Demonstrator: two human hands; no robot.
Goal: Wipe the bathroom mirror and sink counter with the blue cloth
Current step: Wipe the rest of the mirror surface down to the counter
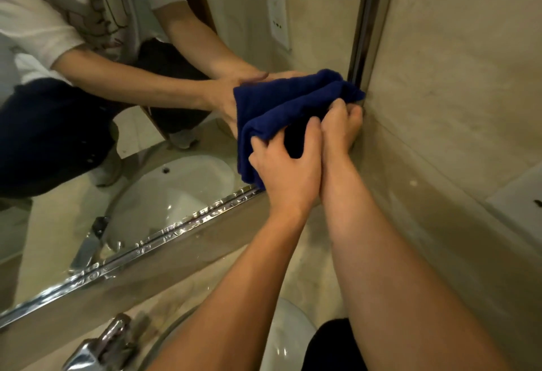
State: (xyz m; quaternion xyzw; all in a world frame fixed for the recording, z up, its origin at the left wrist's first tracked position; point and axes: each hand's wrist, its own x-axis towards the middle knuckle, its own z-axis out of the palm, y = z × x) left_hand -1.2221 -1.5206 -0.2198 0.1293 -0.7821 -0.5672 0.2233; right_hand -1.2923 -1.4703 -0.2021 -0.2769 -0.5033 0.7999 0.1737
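A dark blue cloth (pixel 281 112) is pressed against the mirror (pixel 146 106) near its lower right corner, where the chrome frame meets the tiled wall. My left hand (pixel 286 165) grips the cloth's lower part, fingers curled into the fabric. My right hand (pixel 341 127) is beside it, touching it, with fingers closed on the cloth's right end next to the frame. Reflected arms, hands and cloth show in the glass. The beige stone counter (pixel 305 277) lies below my forearms.
The mirror's chrome bottom frame (pixel 164 233) runs diagonally, its vertical frame (pixel 363 24) at the right. A chrome faucet (pixel 102 344) and white sink basin (pixel 287 338) sit at the bottom. The tiled wall (pixel 457 77) closes in on the right.
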